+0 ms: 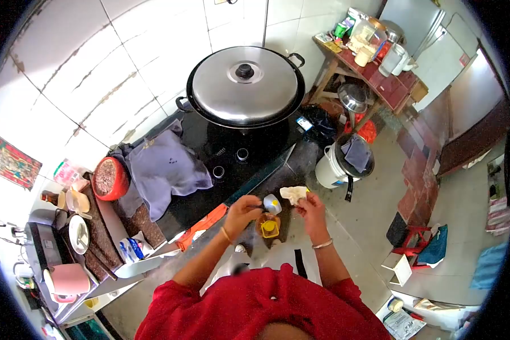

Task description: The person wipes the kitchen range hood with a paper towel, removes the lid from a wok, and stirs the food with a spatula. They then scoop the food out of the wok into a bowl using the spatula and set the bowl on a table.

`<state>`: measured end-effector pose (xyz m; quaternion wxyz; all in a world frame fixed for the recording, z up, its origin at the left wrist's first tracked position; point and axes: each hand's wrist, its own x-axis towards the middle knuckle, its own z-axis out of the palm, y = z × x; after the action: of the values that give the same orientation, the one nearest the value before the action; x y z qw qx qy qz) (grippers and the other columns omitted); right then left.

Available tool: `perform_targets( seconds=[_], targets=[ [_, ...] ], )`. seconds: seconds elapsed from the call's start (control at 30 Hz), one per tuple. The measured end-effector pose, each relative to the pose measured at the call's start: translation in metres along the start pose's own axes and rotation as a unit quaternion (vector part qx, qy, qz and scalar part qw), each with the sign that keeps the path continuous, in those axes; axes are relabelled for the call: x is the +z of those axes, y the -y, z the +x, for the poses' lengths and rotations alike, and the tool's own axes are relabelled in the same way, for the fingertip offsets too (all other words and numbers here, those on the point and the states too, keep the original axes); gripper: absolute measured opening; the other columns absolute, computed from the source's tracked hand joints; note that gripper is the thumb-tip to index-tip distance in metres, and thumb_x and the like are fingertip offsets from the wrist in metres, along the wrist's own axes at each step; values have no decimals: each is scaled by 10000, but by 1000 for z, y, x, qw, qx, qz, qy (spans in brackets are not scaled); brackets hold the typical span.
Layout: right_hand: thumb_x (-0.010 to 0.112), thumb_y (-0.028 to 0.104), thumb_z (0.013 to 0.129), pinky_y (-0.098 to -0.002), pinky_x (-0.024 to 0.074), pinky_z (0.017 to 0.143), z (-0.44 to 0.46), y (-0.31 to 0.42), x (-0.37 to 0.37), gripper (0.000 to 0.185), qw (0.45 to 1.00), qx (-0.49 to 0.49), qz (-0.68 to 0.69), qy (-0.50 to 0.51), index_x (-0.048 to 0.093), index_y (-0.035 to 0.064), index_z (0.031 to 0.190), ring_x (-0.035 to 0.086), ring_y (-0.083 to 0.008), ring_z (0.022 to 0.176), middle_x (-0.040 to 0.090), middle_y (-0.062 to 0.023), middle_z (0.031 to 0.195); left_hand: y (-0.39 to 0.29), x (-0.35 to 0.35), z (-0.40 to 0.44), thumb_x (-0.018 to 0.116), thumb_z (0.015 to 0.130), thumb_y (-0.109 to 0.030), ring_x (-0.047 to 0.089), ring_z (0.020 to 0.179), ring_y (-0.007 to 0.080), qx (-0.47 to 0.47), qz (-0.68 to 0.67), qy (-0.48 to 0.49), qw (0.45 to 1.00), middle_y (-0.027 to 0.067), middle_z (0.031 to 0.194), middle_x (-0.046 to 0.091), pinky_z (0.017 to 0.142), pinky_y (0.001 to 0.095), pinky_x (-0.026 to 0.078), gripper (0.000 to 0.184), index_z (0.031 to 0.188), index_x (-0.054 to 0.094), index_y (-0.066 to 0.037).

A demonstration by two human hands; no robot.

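My right hand (pixel 313 212) pinches a crumpled off-white piece (pixel 292 194), perhaps cloth or paper, which spreads out to the left of the fingers. To its left, my left hand (pixel 242 215) is closed with the thumb and fingers together. What it holds, if anything, I cannot make out. Between and below the hands stand two containers: a whitish jug (pixel 272 205) with a yellow cap and an amber-coloured bottle (pixel 268 226) with a yellow top. The left fingertips appear close to the jug; whether they touch it I cannot tell.
A big lidded wok (pixel 245 85) sits on the black stove (pixel 232 164), beside a grey cloth (pixel 167 164). A red bowl (pixel 110 178) stands left. On the right are a white bucket (pixel 330 170) with a dark pan (pixel 354 156) on top and a cluttered table (pixel 379 85).
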<state>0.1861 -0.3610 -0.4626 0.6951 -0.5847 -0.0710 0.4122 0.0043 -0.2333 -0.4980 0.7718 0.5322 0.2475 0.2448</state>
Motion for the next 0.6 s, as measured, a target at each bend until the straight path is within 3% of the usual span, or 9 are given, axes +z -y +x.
perform_targets(
  seconds=[0.13,0.3,0.37,0.43,0.5,0.53,0.6],
  targets=[
    [571,71,764,-248,498,605,58,-12,-19,186,1000,-2,3,11,530,20,938,569,-133,722,577,-62,860,-9,-37,-23,586,770,-44,524,763,88,-49,5,-52,997,21,896,548,661,223,447,199,960,529,-38],
    [563,47,733,-240,460,579,137,-3,-1,230,997,16,-18,67,514,41,957,561,-128,691,577,-59,836,-16,-48,-53,590,775,-62,508,668,74,-44,70,-225,971,12,768,548,560,209,418,151,912,539,-23],
    [598,56,705,-247,444,585,172,9,15,270,996,-25,-83,24,514,59,962,553,-121,707,574,-41,815,-11,-41,-60,591,773,-64,506,652,75,-54,92,-275,955,9,748,544,553,209,418,145,902,542,-18],
    [611,61,710,-261,446,608,219,-1,14,259,994,-43,-94,42,520,62,952,555,-117,734,567,-30,824,-5,-27,-57,593,771,-65,505,635,76,-65,115,-324,937,6,728,540,546,209,418,140,892,545,-13],
    [601,63,745,-262,451,626,275,-24,9,222,938,-246,-228,87,521,40,951,565,-148,730,573,-52,854,-5,-15,-49,582,777,-58,504,618,79,-83,125,-305,941,3,725,542,535,210,419,105,866,548,-12],
    [584,51,772,-278,465,631,287,-19,2,189,849,-286,-437,73,518,15,945,576,-199,730,566,-111,916,-6,-10,-39,556,782,-23,501,625,70,-57,153,-284,945,-7,729,540,542,202,415,65,846,550,-17],
    [581,47,772,-292,475,637,298,-20,-7,202,836,-306,-451,70,513,6,958,579,-218,743,555,-134,935,-24,11,-16,549,779,-8,496,622,65,-2,190,-298,935,-11,721,539,543,198,412,55,834,553,-17]
  ],
)
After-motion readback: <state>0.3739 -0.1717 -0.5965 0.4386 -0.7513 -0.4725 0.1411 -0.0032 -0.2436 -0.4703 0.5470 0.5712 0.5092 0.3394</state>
